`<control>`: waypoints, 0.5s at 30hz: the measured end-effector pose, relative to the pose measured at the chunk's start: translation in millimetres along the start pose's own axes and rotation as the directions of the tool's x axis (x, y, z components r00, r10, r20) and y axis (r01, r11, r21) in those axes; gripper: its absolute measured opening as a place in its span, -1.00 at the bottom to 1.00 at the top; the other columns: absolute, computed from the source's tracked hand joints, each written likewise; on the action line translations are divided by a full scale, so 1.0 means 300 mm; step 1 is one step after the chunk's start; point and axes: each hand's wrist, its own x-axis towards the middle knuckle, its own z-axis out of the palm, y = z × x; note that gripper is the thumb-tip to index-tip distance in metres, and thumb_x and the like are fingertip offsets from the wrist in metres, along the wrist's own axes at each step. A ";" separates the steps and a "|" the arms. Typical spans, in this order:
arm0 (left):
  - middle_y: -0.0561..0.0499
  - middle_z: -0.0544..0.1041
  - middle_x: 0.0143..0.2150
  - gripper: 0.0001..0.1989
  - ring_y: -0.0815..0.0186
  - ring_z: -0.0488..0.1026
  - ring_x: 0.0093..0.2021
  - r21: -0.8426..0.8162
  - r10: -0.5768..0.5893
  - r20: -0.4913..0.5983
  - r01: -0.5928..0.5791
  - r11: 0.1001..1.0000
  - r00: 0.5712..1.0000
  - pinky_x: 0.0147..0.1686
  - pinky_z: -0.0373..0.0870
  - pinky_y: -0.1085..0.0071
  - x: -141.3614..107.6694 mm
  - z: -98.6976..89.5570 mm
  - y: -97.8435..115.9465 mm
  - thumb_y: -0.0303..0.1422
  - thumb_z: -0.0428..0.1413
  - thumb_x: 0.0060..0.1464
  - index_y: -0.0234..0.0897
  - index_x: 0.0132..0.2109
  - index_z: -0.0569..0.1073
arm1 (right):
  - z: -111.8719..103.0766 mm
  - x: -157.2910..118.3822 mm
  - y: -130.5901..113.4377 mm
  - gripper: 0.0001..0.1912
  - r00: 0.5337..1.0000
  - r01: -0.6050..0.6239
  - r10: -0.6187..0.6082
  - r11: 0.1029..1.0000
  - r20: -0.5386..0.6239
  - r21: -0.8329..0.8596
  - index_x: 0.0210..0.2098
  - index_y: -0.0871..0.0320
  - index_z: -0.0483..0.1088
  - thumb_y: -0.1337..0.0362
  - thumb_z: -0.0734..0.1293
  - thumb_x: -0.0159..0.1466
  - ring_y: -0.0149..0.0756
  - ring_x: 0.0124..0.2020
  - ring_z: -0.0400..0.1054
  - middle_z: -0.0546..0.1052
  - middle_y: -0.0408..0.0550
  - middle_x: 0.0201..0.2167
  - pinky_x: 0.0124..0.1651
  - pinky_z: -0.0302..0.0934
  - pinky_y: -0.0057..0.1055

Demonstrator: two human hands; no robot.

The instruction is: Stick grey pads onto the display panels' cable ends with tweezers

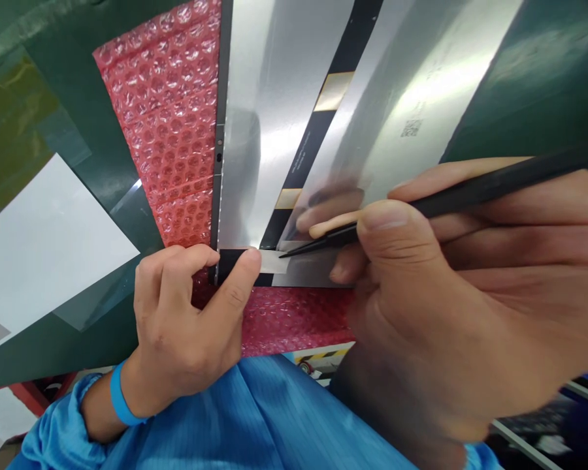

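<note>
Left hand [186, 320] pins white tape [273, 261]; right hand [451, 287] grips tweezers [421, 212].

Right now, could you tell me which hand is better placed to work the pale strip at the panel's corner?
Probably the right hand: its black tweezers point at the pale strip, while the left hand pins that corner.

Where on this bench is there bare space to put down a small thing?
Bare green mat lies between the white paper sheet and the pink bubble wrap. The silver metal panel's near corner is crowded by the left hand, the right hand and the black tweezers.
</note>
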 end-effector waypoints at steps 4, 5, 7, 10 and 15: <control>-0.15 0.45 -0.03 -0.66 0.10 0.40 0.00 0.020 0.010 0.005 -0.011 1.000 1.000 0.03 0.43 0.10 0.002 0.000 0.001 -0.59 0.24 0.21 -0.25 0.09 0.63 | 0.003 0.000 0.005 -0.91 0.999 -0.005 0.004 1.000 -0.037 -0.021 -0.29 0.13 0.47 0.41 0.44 0.32 -0.33 -0.55 0.41 0.59 -0.16 -0.38 -0.59 0.28 -0.40; -0.15 0.45 -0.03 -0.66 0.10 0.40 0.00 0.021 0.011 0.004 -0.011 1.000 1.000 0.03 0.42 0.10 0.003 0.000 0.002 -0.59 0.24 0.20 -0.26 0.09 0.63 | 0.003 0.000 0.006 -0.92 0.999 0.002 -0.003 0.999 -0.039 -0.032 -0.28 0.14 0.47 0.40 0.45 0.32 -0.33 -0.55 0.42 0.59 -0.16 -0.39 -0.60 0.27 -0.41; -0.15 0.44 -0.04 -0.67 0.09 0.40 -0.01 0.025 0.013 -0.002 -0.013 1.000 1.000 0.03 0.41 0.09 0.005 0.002 0.003 -0.59 0.24 0.20 -0.26 0.08 0.63 | 0.003 -0.001 0.007 -0.93 0.999 0.019 -0.022 0.997 -0.043 -0.077 -0.28 0.14 0.49 0.38 0.44 0.34 -0.32 -0.54 0.44 0.58 -0.16 -0.40 -0.60 0.27 -0.42; -0.15 0.44 -0.05 -0.66 0.09 0.40 -0.02 0.043 0.013 -0.006 -0.013 0.999 1.000 0.02 0.39 0.09 0.005 0.004 0.005 -0.59 0.22 0.21 -0.25 0.09 0.62 | 0.003 0.000 0.008 -0.92 0.998 0.046 -0.053 0.989 -0.046 -0.139 -0.29 0.15 0.52 0.40 0.42 0.36 -0.35 -0.53 0.45 0.58 -0.16 -0.39 -0.59 0.29 -0.44; -0.12 0.43 -0.03 -0.65 0.09 0.39 0.02 0.099 0.020 -0.006 -0.020 0.995 1.000 0.01 0.36 0.11 -0.001 0.002 0.011 -0.56 0.18 0.25 -0.20 0.13 0.59 | 0.002 0.008 0.007 -0.90 0.993 0.011 -0.020 0.997 -0.113 -0.081 -0.31 0.13 0.46 0.44 0.38 0.31 -0.31 -0.51 0.47 0.57 -0.17 -0.41 -0.57 0.36 -0.43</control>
